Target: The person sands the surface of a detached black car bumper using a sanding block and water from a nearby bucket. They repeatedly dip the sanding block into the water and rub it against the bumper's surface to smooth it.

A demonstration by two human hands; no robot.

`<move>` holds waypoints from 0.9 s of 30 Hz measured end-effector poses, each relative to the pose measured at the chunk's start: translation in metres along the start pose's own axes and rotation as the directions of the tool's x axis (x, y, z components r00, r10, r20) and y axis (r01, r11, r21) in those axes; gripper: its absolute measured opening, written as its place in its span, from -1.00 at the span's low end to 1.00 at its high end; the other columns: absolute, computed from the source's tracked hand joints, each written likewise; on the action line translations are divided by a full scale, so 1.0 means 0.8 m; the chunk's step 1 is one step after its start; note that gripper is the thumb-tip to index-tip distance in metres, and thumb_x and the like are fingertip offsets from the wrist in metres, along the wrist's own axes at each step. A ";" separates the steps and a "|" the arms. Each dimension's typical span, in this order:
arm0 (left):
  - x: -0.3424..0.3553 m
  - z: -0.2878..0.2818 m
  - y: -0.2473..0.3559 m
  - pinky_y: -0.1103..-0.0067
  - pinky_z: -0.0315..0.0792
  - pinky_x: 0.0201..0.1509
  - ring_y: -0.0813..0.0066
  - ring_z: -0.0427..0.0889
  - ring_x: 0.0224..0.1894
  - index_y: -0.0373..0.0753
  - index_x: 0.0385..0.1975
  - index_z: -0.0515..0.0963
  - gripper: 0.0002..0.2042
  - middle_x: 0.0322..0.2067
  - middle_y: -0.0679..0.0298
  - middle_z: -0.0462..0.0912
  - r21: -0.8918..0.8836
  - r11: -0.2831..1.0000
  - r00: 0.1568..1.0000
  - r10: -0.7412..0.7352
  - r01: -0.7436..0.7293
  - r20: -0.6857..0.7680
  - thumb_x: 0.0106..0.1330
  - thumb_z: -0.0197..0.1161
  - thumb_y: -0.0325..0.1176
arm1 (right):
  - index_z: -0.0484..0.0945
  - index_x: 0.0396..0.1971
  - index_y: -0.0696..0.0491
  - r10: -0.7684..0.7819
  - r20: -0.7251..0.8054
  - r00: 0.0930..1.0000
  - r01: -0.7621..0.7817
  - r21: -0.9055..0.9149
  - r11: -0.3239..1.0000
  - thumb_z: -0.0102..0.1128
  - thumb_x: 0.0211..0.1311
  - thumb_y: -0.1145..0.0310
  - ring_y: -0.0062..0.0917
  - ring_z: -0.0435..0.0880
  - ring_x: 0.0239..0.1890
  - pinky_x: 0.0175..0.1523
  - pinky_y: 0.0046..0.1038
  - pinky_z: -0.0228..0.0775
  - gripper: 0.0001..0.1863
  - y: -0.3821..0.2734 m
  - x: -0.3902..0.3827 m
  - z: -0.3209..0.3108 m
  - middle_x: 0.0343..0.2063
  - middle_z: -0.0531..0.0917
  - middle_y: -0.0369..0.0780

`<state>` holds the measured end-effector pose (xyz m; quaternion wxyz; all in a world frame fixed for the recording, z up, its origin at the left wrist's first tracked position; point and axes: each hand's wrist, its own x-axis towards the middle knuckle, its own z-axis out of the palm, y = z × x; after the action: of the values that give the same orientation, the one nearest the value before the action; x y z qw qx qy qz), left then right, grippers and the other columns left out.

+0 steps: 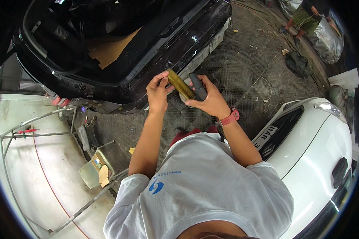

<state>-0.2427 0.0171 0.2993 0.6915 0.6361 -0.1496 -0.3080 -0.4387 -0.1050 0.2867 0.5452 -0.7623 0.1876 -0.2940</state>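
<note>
My left hand (158, 94) pinches the far left end of an olive-yellow strip (180, 84) that looks like sandpaper. The strip slants down to the right, and its near end meets my right hand (212, 98). That hand is closed around a dark grey block (198, 87), with its thumb below the strip's near end. Strip and block lie side by side; whether they are joined is hidden by the fingers. Both hands are held up in front of me, by the rear edge of a dark car (147, 89).
The dark car's rear stands open, with a brown cardboard piece (112, 49) inside. A white car (319, 139) is at the right. On the left are a metal frame (40, 135) and a plastic bin (92, 175). Cords and a black bag (297, 64) lie on the textured floor (247, 59).
</note>
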 end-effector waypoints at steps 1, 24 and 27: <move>-0.001 0.005 0.005 0.41 0.75 0.13 0.45 0.78 0.06 -0.26 0.23 0.72 -0.77 0.12 0.21 0.76 -0.014 1.000 1.000 -0.025 0.025 -0.004 0.69 0.29 -0.48 | 0.53 0.35 0.16 -0.043 -0.007 0.999 0.043 -0.027 0.999 0.69 0.26 0.36 -0.46 0.77 0.13 0.25 -0.34 0.63 -0.29 -0.005 -0.002 0.001 0.08 0.76 -0.19; -0.018 0.025 -0.002 0.47 0.78 0.19 0.43 0.78 0.09 -0.26 0.67 0.27 -0.21 0.10 0.24 0.62 -0.150 0.973 0.970 -0.142 0.173 0.199 0.46 0.43 -0.70 | 0.57 0.37 0.23 0.063 -0.054 0.997 -0.063 0.004 0.998 0.70 0.28 0.29 -0.28 0.86 0.09 0.28 -0.28 0.66 -0.27 -0.007 0.005 0.017 0.08 0.83 -0.01; -0.021 0.024 -0.002 0.47 0.74 0.23 0.48 0.79 0.10 -0.22 0.62 0.37 -0.29 0.10 0.31 0.67 -0.102 0.982 0.966 -0.135 0.160 0.222 0.50 0.44 -0.65 | 0.59 0.36 0.23 0.082 -0.025 0.996 -0.081 0.035 0.996 0.72 0.29 0.24 -0.30 0.85 0.09 0.27 -0.28 0.66 -0.27 -0.004 0.007 0.013 0.07 0.84 -0.02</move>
<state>-0.2674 0.0128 0.3037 0.6832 0.5662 -0.1568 -0.4337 -0.4277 -0.1001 0.2886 0.5672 -0.7406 0.2206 -0.2847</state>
